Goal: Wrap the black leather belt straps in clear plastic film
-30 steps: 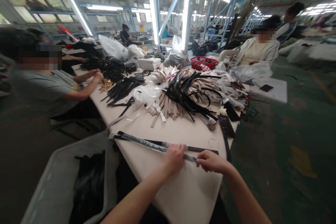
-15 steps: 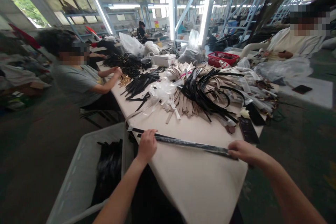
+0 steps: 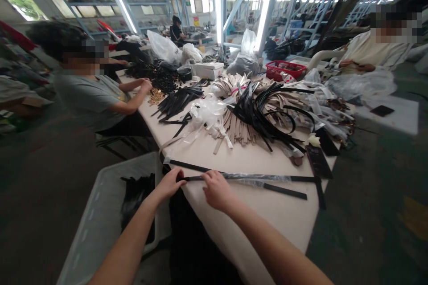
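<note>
Near the table's front left edge, my left hand [image 3: 171, 182] pinches the left end of a black strap [image 3: 302, 179]. My right hand [image 3: 216, 187] grips the same strap a short way further right. Part of this strap is wrapped in clear plastic, and its right end bends down over the table's right edge. A second black strap [image 3: 286, 191] lies flat on the table, crossing beneath the first one. Its left end is by the table's left corner, and clear film covers its middle.
The pale table [image 3: 254, 213] carries a heap of beige straps [image 3: 239, 127], coiled black straps [image 3: 257, 111], a phone [image 3: 319, 162] and a red basket [image 3: 286, 70]. A white bin [image 3: 100, 196] stands at lower left. People sit left and right.
My right hand has moved left from the strap's right end to beside my left hand. My left hand has shifted slightly left. The two straps now lie apart at the right.
</note>
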Demonstrator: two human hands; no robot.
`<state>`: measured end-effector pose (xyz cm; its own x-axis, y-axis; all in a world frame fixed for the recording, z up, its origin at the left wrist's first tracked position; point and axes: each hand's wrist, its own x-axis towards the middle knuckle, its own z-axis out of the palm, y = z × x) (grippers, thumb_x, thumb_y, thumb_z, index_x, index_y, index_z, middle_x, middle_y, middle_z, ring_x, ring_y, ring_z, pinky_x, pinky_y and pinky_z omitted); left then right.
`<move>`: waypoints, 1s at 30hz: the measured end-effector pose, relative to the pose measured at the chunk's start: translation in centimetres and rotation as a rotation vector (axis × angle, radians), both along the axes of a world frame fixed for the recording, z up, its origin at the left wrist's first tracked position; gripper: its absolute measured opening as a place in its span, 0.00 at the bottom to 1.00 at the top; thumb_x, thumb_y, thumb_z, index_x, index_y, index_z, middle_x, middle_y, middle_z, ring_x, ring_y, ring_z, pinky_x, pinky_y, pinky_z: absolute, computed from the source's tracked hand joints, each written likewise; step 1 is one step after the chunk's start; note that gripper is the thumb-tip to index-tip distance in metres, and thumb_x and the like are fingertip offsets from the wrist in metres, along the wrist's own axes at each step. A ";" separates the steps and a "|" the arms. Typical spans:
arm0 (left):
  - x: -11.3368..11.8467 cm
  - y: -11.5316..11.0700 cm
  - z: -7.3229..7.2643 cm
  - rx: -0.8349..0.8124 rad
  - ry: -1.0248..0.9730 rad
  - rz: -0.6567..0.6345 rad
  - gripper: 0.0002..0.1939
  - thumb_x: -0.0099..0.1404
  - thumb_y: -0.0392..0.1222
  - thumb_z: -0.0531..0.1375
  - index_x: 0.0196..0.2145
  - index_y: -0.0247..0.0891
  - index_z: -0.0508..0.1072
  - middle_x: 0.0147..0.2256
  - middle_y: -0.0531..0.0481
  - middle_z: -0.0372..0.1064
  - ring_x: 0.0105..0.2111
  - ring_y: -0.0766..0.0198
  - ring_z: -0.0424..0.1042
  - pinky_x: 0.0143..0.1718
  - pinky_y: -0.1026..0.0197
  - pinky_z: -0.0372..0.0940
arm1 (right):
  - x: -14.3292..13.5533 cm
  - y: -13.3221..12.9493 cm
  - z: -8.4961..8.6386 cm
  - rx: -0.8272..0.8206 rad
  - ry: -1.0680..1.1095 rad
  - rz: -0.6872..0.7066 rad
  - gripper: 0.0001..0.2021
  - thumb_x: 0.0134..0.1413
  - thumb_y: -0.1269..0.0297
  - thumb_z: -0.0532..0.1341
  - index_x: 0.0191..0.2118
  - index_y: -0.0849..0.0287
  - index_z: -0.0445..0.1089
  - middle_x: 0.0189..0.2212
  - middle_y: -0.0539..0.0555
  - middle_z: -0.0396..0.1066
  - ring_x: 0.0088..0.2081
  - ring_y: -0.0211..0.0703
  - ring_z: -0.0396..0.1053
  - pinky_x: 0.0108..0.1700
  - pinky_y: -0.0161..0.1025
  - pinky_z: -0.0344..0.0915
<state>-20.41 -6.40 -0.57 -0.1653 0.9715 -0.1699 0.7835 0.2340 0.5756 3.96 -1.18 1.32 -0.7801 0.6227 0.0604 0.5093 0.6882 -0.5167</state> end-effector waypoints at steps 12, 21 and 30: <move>-6.0 -5.0 7.1 0.195 -0.394 0.296 0.17 0.56 0.52 0.65 0.36 0.38 0.69 0.29 0.59 0.68 0.32 0.65 0.64 0.36 0.65 0.61 | 0.3 2.6 1.8 0.148 -0.188 -0.052 0.13 0.63 0.71 0.48 0.43 0.65 0.70 0.42 0.65 0.72 0.48 0.54 0.65 0.63 0.55 0.43; -8.2 -0.5 2.6 0.249 -0.597 0.431 0.21 0.48 0.51 0.70 0.36 0.40 0.72 0.26 0.56 0.68 0.26 0.64 0.66 0.28 0.65 0.62 | 16.5 6.8 0.7 -0.015 -0.373 -0.255 0.13 0.61 0.64 0.58 0.50 0.59 0.67 0.44 0.60 0.75 0.43 0.49 0.71 0.43 0.40 0.59; 8.4 5.4 2.6 0.624 0.224 0.040 0.19 0.62 0.44 0.61 0.51 0.39 0.69 0.51 0.41 0.69 0.55 0.46 0.66 0.59 0.44 0.58 | 24.1 6.3 0.2 -0.115 -0.338 -0.445 0.12 0.70 0.61 0.47 0.46 0.59 0.65 0.37 0.59 0.76 0.39 0.48 0.73 0.38 0.38 0.56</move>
<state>-11.98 -1.04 2.06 -0.1696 0.8686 0.4655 0.8974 -0.0590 0.4372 28.10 5.09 1.51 -0.4053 0.8837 -0.2341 0.8872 0.3186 -0.3337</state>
